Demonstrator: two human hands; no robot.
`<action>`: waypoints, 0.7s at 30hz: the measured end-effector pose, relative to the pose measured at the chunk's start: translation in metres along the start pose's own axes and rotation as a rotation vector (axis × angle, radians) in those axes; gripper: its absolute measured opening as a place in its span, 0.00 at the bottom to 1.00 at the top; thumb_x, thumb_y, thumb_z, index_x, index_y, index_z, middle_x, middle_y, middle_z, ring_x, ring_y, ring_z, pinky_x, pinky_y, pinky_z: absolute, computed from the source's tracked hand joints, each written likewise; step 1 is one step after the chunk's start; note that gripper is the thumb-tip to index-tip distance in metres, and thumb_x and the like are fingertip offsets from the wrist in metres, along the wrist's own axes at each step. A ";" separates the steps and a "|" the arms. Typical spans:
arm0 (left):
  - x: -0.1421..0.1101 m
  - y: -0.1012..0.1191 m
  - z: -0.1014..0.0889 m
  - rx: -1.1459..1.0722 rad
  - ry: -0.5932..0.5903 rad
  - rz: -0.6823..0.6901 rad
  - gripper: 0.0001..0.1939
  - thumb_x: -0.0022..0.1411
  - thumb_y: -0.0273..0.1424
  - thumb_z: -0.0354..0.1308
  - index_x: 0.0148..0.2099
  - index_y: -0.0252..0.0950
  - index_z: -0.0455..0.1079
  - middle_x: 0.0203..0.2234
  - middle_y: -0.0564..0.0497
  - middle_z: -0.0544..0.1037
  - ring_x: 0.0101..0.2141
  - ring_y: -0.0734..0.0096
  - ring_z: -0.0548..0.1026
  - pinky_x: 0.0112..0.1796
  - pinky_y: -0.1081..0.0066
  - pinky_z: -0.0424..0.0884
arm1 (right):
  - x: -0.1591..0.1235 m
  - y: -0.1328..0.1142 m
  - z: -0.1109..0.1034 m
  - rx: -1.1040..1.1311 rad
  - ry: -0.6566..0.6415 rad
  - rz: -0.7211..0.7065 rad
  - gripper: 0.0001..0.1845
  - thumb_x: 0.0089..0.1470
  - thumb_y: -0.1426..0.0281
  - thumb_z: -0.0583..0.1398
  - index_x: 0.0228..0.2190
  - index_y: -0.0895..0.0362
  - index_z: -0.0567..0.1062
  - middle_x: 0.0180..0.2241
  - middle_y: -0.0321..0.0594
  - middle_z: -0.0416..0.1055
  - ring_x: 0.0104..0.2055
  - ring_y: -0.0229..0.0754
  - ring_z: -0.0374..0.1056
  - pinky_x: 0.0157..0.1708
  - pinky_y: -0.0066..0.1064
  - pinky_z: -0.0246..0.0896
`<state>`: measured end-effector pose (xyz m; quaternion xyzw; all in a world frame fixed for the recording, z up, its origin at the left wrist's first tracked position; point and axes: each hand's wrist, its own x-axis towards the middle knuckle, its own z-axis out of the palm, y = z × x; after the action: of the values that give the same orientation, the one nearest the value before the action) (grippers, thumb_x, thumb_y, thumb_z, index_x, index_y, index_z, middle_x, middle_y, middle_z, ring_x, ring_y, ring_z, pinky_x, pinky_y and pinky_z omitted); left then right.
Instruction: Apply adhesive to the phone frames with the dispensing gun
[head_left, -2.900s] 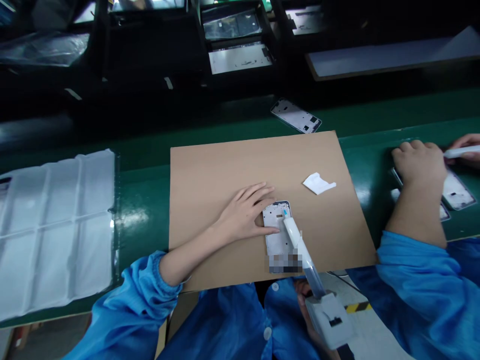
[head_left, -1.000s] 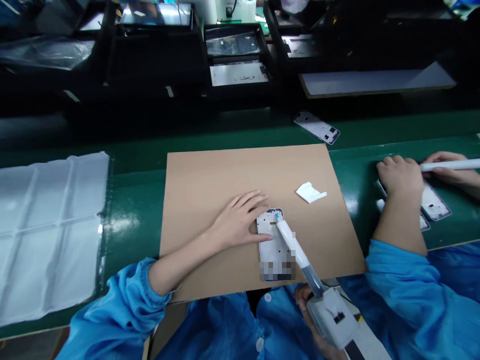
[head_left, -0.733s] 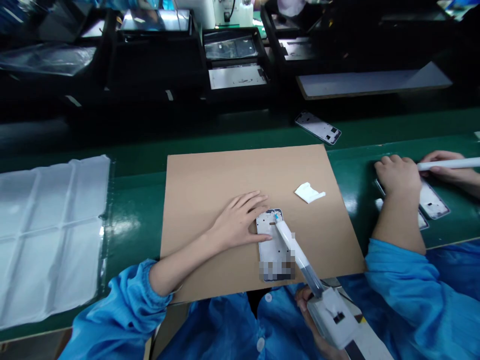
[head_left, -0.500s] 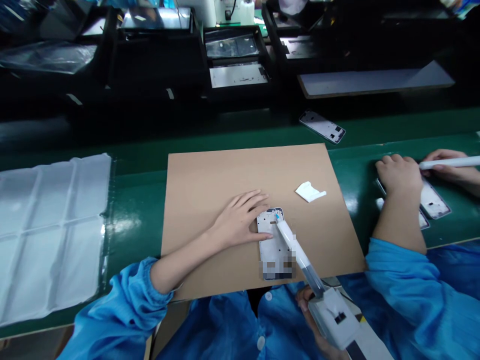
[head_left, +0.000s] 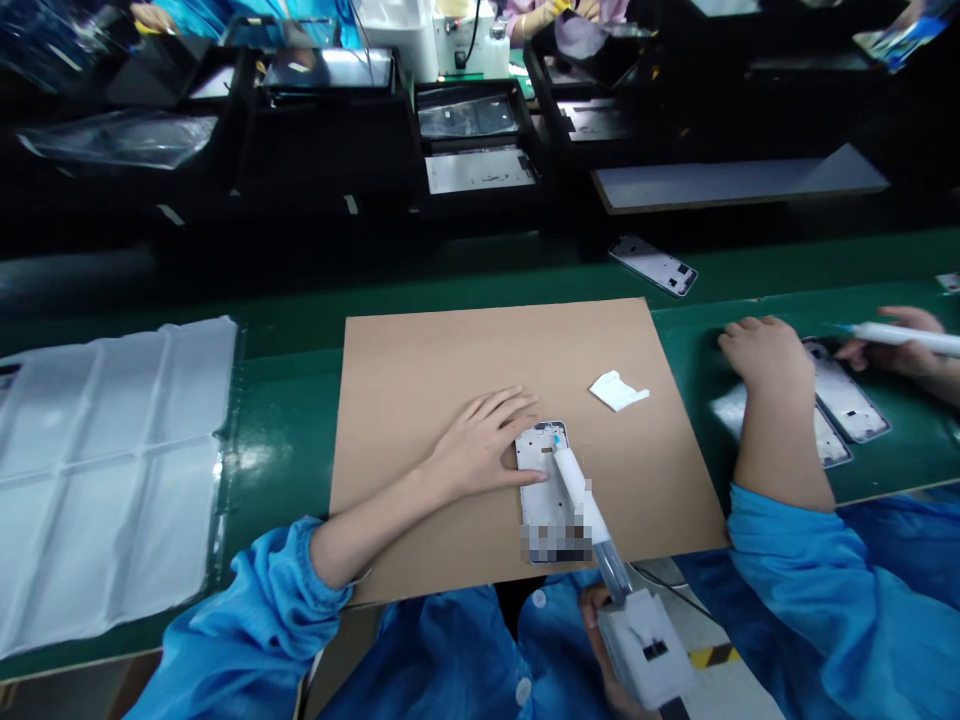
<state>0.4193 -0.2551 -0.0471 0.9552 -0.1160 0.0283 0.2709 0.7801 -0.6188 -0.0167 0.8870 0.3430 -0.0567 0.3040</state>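
Observation:
A white phone frame [head_left: 541, 488] lies on a brown cardboard sheet [head_left: 480, 380]. My left hand [head_left: 484, 447] rests flat on the cardboard with fingers stretched out, its thumb pressing the frame's left edge. My right hand [head_left: 606, 650], mostly hidden under the tool, grips a white dispenser gun [head_left: 643, 655]. The gun's long syringe barrel [head_left: 589, 510] slants up-left, and its blue tip touches the top of the frame. A small white scrap [head_left: 618, 390] lies on the cardboard to the right.
A co-worker in blue sleeves at the right holds down a phone frame [head_left: 846, 398] with one hand [head_left: 761, 350] and has a white syringe [head_left: 900, 337] in the other. Another frame [head_left: 652, 265] lies on the green belt [head_left: 285, 420]. White plastic sheeting [head_left: 105, 460] covers the left. Dark trays stand behind.
My hands and the dispenser tip have stayed on the frame. The frame on the far belt has drifted right. The co-worker's hand has shifted slightly left.

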 end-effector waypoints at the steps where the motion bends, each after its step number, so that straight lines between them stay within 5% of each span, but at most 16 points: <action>1: 0.000 0.000 0.000 -0.001 0.001 0.000 0.42 0.71 0.66 0.64 0.73 0.44 0.73 0.77 0.45 0.69 0.78 0.49 0.62 0.75 0.48 0.62 | 0.000 -0.002 -0.002 -0.006 -0.021 -0.017 0.19 0.69 0.82 0.52 0.46 0.68 0.83 0.54 0.64 0.74 0.58 0.56 0.68 0.57 0.43 0.60; 10: -0.001 -0.002 0.000 0.011 -0.005 -0.006 0.42 0.69 0.64 0.67 0.73 0.44 0.73 0.76 0.43 0.69 0.78 0.47 0.62 0.75 0.46 0.64 | 0.004 -0.012 -0.002 0.020 -0.129 0.015 0.19 0.64 0.81 0.60 0.54 0.64 0.83 0.57 0.62 0.73 0.58 0.54 0.71 0.50 0.38 0.66; 18: -0.001 -0.003 -0.007 0.085 -0.013 -0.015 0.45 0.70 0.63 0.67 0.76 0.40 0.69 0.76 0.38 0.69 0.76 0.44 0.66 0.74 0.45 0.67 | 0.003 -0.028 -0.012 0.034 0.010 0.023 0.22 0.70 0.80 0.50 0.49 0.64 0.84 0.53 0.62 0.75 0.58 0.57 0.71 0.50 0.40 0.63; 21: -0.013 0.008 -0.007 0.208 0.007 0.046 0.34 0.78 0.52 0.63 0.76 0.41 0.69 0.76 0.38 0.69 0.73 0.46 0.71 0.70 0.47 0.72 | 0.005 -0.038 -0.016 0.057 0.062 0.030 0.21 0.68 0.80 0.52 0.47 0.63 0.85 0.50 0.62 0.75 0.56 0.56 0.72 0.52 0.40 0.64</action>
<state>0.4047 -0.2554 -0.0386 0.9751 -0.1333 0.0494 0.1700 0.7574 -0.5844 -0.0240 0.9018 0.3369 -0.0346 0.2686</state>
